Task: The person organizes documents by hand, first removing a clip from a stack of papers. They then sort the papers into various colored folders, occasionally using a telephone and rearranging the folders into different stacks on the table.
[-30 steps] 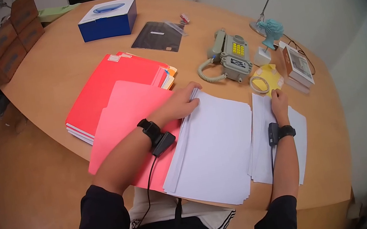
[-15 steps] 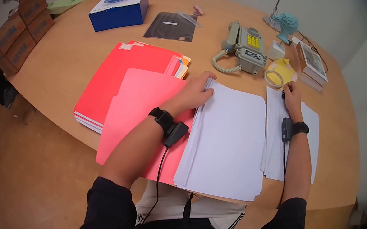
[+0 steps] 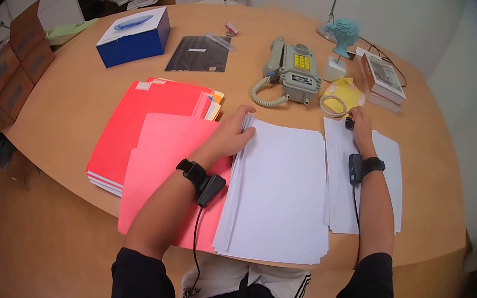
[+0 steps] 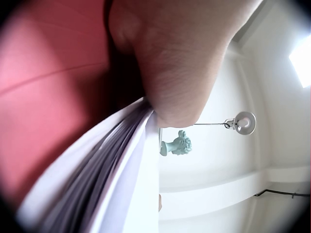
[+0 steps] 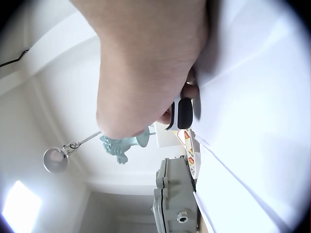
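A thick stack of white paper (image 3: pixel 283 192) lies at the table's front, its left part over a pink folder (image 3: pixel 176 131). My left hand (image 3: pixel 229 137) grips the stack's far left corner between thumb and fingers. In the left wrist view the sheets (image 4: pixel 95 170) fan apart and lift off the pink surface. Over on the right, my right hand (image 3: pixel 363 129) rests on more white sheets (image 3: pixel 339 195), fingers curled round a small black-and-white object (image 5: pixel 185 113). Its kind is mostly hidden by the hand.
Red folders (image 3: pixel 139 115) are piled left. Beyond the papers are a grey-green telephone (image 3: pixel 295 71), a tape roll (image 3: pixel 333 105) on a yellow sheet (image 3: pixel 349 89), books (image 3: pixel 383 76) and a teal bust (image 3: pixel 342 34). A blue box (image 3: pixel 134 44) and black folder (image 3: pixel 196 56) lie farther back.
The head view swings left and back again. The dark object shows beside my right fingers, where one second ago it was out of sight. My left hand keeps its hold on the paper.
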Tool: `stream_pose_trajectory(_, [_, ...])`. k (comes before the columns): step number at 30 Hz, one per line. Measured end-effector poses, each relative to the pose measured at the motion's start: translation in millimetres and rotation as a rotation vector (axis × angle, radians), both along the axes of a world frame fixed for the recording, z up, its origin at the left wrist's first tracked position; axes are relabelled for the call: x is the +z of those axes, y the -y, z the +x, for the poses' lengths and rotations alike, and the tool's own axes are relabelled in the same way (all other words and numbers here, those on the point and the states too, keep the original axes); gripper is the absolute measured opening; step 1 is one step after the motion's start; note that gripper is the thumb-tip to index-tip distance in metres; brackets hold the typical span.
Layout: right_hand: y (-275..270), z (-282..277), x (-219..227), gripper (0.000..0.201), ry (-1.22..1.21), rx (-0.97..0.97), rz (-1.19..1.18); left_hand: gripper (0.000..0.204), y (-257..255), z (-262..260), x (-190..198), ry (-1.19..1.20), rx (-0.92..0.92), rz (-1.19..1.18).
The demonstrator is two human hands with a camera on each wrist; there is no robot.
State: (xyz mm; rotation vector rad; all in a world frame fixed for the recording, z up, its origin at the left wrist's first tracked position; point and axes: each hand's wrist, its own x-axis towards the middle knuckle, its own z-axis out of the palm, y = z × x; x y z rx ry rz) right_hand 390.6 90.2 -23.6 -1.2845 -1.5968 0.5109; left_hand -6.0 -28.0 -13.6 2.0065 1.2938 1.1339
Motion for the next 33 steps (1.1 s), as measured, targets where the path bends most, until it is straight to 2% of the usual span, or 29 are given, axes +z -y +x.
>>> stream_pose_trajectory(2, [-2.1, 2.5, -1.6, 0.035, 0.029, -0.007, 0.014, 0.044, -1.4, 0.2, -1.9, -0.034, 0.0, 0.055])
stream_pose_trajectory(4, [-5.4, 4.1, -3.5, 0.036, 0.062, -0.01, 0.027, 0.045, 2.6, 0.8, 13.9, -0.064, 0.005, 0.109])
stream_pose_trajectory(5, [-6.5, 4.4, -5.2, 0.036, 0.057, -0.012, 0.024, 0.046, 6.1, -0.6, 20.9, -0.192, 0.057, 0.216])
stream_pose_trajectory(6, [-6.8, 5.4, -5.3, 0.037, 0.055, -0.014, 0.019, 0.046, 13.7, -0.1, 36.6, -0.315, 0.109, 0.322])
stream_pose_trajectory(7, [-5.9, 5.4, -3.2, 0.037, 0.052, -0.02, 0.025, 0.046, 23.8, 0.2, 59.0, -0.316, 0.104, 0.328])
stream_pose_trajectory(9, [-2.5, 3.0, -0.9, 0.038, 0.073, -0.043, 0.008, 0.046, 54.5, 2.4, 114.7, -0.019, -0.146, -0.118])
stream_pose_trajectory(13, [-5.7, 4.5, -4.4, 0.039, 0.084, -0.028, 0.039, 0.055, 128.4, 15.9, 184.6, 0.299, -0.468, -0.153])
stream_pose_trajectory(15, [-8.7, 6.7, -7.5, 0.04, 0.08, -0.013, 0.025, 0.067, 163.5, 31.7, 193.9, 0.663, -0.704, -0.126])
stream_pose_trajectory(16, [-8.9, 7.5, -9.8, 0.04, 0.084, -0.01, 0.012, 0.078, 178.3, 32.9, 208.3, 0.581, -0.753, -0.247])
stream_pose_trajectory(17, [-8.5, 7.1, -8.1, 0.04, 0.083, -0.013, 0.014, 0.078, 199.8, 33.4, 211.1, 0.591, -0.747, -0.254])
stream_pose_trajectory(19, [-13.0, 9.5, -11.8, 0.041, 0.073, -0.012, 0.021, 0.041, 245.4, 33.1, 205.1, 1.06, -1.016, -0.125])
stream_pose_trajectory(26, [-3.2, 2.3, -2.4, 0.041, 0.066, -0.013, 0.043, 0.043, 250.1, 43.7, 215.1, 1.007, -0.954, -0.048])
stream_pose_trajectory(32, [1.0, 0.0, -0.3, 0.042, 0.004, -0.01, 0.008, 0.047, 275.4, 32.3, 216.9, 0.923, -0.925, 0.019])
stream_pose_trajectory(33, [-0.3, 1.1, -2.0, 0.042, 0.002, -0.007, 0.012, 0.048, 266.0, 33.7, 223.1, 0.91, -0.92, 0.029])
